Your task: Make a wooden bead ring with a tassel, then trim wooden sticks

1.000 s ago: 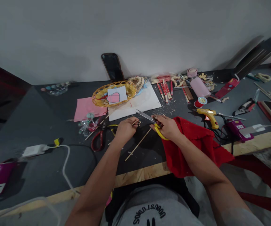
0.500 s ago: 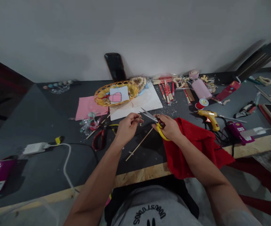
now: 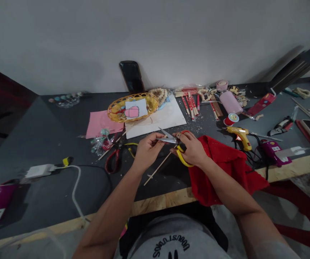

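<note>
My right hand (image 3: 191, 148) is closed round the yellow, black and red handles of a pair of scissors (image 3: 168, 139). Their blades are spread and point left at my left fingertips. My left hand (image 3: 149, 149) is pinched closed, and what it holds is too small to make out. Below both hands a thin wooden stick (image 3: 157, 169) lies slantwise on the dark table. A red cloth (image 3: 222, 169) is spread under my right wrist and hangs over the table's front edge.
A yellow basket (image 3: 112, 112) holding a paper with a pink drawing stands behind my hands, near a pink sheet (image 3: 97, 124). Red-handled scissors (image 3: 112, 162) lie at left. A yellow glue gun (image 3: 240, 136) and red thread spool (image 3: 231, 118) are at right. A phone (image 3: 132, 77) leans on the wall.
The scissors have opened wider, their blades now lower and touching or close to my left fingertips. My left hand has shifted slightly right and down.
</note>
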`<state>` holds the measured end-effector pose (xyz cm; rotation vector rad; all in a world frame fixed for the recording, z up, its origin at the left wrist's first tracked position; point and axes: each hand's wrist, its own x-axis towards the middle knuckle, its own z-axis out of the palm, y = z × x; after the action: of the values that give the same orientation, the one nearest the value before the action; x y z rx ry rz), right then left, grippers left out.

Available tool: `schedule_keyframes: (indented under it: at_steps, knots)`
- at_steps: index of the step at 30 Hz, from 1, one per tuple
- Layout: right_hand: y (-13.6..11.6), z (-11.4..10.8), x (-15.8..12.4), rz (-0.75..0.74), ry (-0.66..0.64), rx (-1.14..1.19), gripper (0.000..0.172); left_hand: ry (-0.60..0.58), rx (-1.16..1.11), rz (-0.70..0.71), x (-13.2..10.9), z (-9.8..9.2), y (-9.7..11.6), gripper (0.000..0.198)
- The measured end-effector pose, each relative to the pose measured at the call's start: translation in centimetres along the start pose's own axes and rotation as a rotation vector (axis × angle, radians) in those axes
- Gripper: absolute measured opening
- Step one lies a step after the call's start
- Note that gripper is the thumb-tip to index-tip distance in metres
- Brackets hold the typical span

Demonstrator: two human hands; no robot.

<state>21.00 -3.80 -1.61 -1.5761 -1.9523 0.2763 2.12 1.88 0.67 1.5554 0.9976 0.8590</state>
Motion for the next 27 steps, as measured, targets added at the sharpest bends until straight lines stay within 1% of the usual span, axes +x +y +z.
schedule_keyframes:
  at_steps: [4,9,11,17,22,27]
  knots:
    - [-0.1,-0.2,-0.1,-0.012,0.014,0.02,0.056,-0.026,0.095,0.028,-0.2,-0.1,-0.1,0.024]
    - [-0.3,-0.4,-0.1,-0.002,0.02,0.038,0.054,-0.054,0.218,0.073,-0.3,-0.3,0.9,0.025]
    - [-0.3,-0.4,-0.1,-0.008,0.017,0.035,0.053,-0.084,0.224,0.075,-0.3,-0.3,1.2,0.024]
    - [-0.3,-0.6,-0.1,-0.041,0.017,0.022,0.054,-0.122,0.254,0.072,-0.1,-0.7,1.3,0.018]
    - [-0.3,-0.6,-0.2,-0.059,0.022,-0.017,0.055,-0.156,0.248,0.054,-0.1,-1.0,1.5,0.017]
    - [-0.5,-0.8,-0.1,-0.09,-0.003,-0.039,0.055,-0.208,0.226,0.082,0.0,-1.1,1.6,0.018]
